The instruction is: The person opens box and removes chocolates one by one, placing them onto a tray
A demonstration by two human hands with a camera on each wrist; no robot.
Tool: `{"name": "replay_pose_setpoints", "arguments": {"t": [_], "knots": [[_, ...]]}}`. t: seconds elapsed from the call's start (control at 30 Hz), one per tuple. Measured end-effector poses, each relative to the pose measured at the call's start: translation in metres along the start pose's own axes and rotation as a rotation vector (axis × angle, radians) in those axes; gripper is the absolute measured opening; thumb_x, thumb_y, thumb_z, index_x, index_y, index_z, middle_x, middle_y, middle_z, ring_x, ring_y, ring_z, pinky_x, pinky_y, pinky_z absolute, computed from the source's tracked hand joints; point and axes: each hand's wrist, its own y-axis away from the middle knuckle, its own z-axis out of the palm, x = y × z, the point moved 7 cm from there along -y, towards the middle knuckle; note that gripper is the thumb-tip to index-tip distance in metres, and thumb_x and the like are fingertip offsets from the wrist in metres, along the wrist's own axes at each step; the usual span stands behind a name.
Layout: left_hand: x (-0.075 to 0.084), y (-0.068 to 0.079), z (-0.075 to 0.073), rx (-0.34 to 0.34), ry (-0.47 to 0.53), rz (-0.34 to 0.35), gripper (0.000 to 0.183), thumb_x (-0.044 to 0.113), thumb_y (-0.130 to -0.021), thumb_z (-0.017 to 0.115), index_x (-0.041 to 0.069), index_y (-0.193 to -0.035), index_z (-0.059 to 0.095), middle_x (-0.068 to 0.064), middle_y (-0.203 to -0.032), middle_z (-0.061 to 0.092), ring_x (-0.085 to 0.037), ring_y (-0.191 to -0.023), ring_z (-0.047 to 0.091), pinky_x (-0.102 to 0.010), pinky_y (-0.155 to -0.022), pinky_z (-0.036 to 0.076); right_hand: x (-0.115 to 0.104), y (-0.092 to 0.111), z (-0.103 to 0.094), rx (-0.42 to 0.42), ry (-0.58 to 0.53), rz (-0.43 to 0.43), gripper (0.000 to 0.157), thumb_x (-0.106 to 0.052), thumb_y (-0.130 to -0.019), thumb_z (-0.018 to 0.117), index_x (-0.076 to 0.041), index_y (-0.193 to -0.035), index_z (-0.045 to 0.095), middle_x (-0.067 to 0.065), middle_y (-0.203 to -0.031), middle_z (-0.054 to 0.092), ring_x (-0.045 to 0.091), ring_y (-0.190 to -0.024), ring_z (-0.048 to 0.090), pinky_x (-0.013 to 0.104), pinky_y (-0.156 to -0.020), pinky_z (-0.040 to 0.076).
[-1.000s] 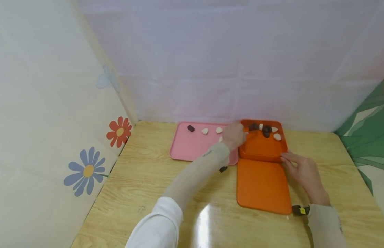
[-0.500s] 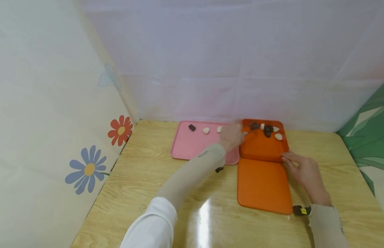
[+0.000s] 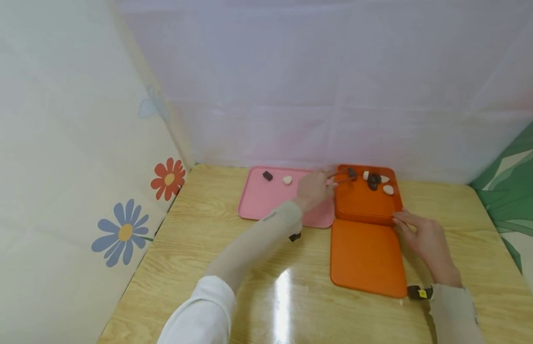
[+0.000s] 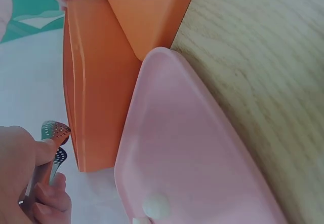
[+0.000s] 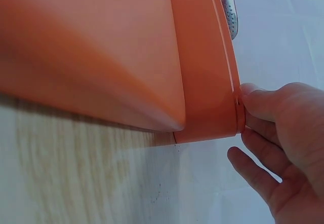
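My left hand [image 3: 313, 190] grips metal tongs [image 4: 48, 158] with perforated ends. It is over the right part of a pink tray [image 3: 266, 205], and the tongs reach across the left wall of an orange box [image 3: 365, 205]. Their tips are at a dark piece [image 3: 352, 173] near the box's back left. Several other dark and white pieces, among them a white piece [image 3: 388, 190], lie toward the back right of the box. At the near right corner, my right hand [image 3: 423, 239] pinches the box rim between thumb and fingers. On the tray show a dark block [image 3: 267, 176] and a white piece [image 3: 287, 180].
In front of the box lies a flat orange lid [image 3: 367, 258] on the wooden table [image 3: 184, 258]. A whitish cloth wall [image 3: 257, 95] rises right behind the tray and box. Flower-printed panels [image 3: 124, 234] border the table on the left.
My left hand has drawn a little to the left, so it covers a white piece on the tray and shows more of the tongs. My right hand keeps its hold on the box.
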Motion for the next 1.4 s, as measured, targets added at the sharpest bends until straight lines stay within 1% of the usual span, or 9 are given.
{"name": "replay_pose_setpoints", "arguments": {"t": [0.13,0.23,0.3,0.47,0.63,0.7,0.97,1.17,1.4], "knots": [[-0.004,0.005,-0.002,0.024,0.010,0.020,0.048,0.040,-0.108,0.066,0.017,-0.149,0.064,-0.003,-0.113,0.078,-0.007,-0.047,0.034,-0.021,-0.040,0.028,-0.001,0.000,0.000,0.005,-0.001,-0.003,0.022,-0.006,-0.094,0.082,-0.003,-0.116,0.081,0.022,-0.119,0.077,0.047,-0.110,0.073,0.062,-0.089,0.053],[-0.006,0.010,-0.004,0.048,0.002,0.035,0.046,0.041,-0.108,0.066,0.015,-0.146,0.067,-0.002,-0.094,0.075,-0.006,-0.045,0.034,-0.021,-0.039,0.027,-0.001,0.000,0.000,0.007,-0.001,-0.002,0.022,-0.006,-0.094,0.082,-0.003,-0.116,0.081,0.024,-0.118,0.077,0.046,-0.110,0.073,0.062,-0.089,0.053],[-0.007,0.012,-0.005,0.059,-0.003,0.037,0.045,0.041,-0.107,0.067,0.016,-0.144,0.068,-0.001,-0.092,0.074,-0.006,-0.046,0.037,-0.020,-0.040,0.029,-0.001,-0.001,0.000,0.007,-0.002,-0.003,0.022,-0.005,-0.093,0.082,-0.002,-0.116,0.081,0.024,-0.118,0.077,0.046,-0.110,0.073,0.062,-0.089,0.053],[-0.010,0.018,-0.009,0.082,-0.001,0.032,0.042,0.040,-0.105,0.070,0.019,-0.142,0.070,-0.001,-0.108,0.078,-0.005,-0.053,0.047,-0.020,-0.042,0.035,-0.002,0.000,0.000,0.001,-0.001,-0.002,0.023,-0.004,-0.093,0.082,-0.002,-0.116,0.081,0.024,-0.118,0.077,0.048,-0.109,0.073,0.062,-0.089,0.053],[-0.014,0.023,-0.013,0.097,-0.007,0.026,0.044,0.041,-0.105,0.070,0.022,-0.144,0.069,-0.003,-0.122,0.078,-0.006,-0.057,0.052,-0.020,-0.042,0.037,-0.003,0.000,0.000,0.014,-0.002,-0.019,0.024,-0.004,-0.091,0.083,-0.002,-0.115,0.082,0.025,-0.117,0.077,0.047,-0.109,0.073,0.062,-0.087,0.053],[-0.015,0.025,-0.015,0.106,0.000,0.034,0.044,0.041,-0.105,0.070,0.021,-0.144,0.069,-0.004,-0.121,0.077,-0.006,-0.058,0.054,-0.019,-0.041,0.037,-0.002,0.001,0.000,0.020,0.005,-0.023,0.024,-0.004,-0.091,0.084,-0.002,-0.115,0.082,0.024,-0.116,0.077,0.044,-0.109,0.074,0.061,-0.087,0.053],[-0.022,0.033,-0.023,0.139,0.037,0.044,0.043,0.043,-0.106,0.067,0.018,-0.141,0.070,-0.003,-0.108,0.076,-0.006,-0.059,0.053,-0.019,-0.043,0.039,-0.001,0.001,0.000,0.042,-0.004,-0.046,0.026,-0.002,-0.088,0.086,-0.002,-0.114,0.082,0.024,-0.117,0.077,0.047,-0.107,0.074,0.059,-0.086,0.052],[-0.029,0.038,-0.031,0.171,0.030,0.038,0.040,0.040,-0.106,0.069,0.016,-0.137,0.073,0.000,-0.096,0.074,-0.007,-0.062,0.057,-0.018,-0.047,0.044,-0.002,0.000,0.000,0.045,-0.002,-0.043,0.027,-0.002,-0.088,0.086,-0.004,-0.114,0.083,0.024,-0.116,0.077,0.043,-0.108,0.075,0.051,-0.087,0.052],[-0.035,0.042,-0.038,0.202,0.020,0.059,0.034,0.038,-0.104,0.073,0.016,-0.130,0.077,-0.001,-0.101,0.077,-0.006,-0.066,0.062,-0.018,-0.051,0.046,-0.001,0.000,-0.001,0.042,0.006,-0.030,0.027,-0.001,-0.088,0.086,-0.004,-0.114,0.083,0.024,-0.116,0.077,0.042,-0.108,0.075,0.055,-0.087,0.051]]}}
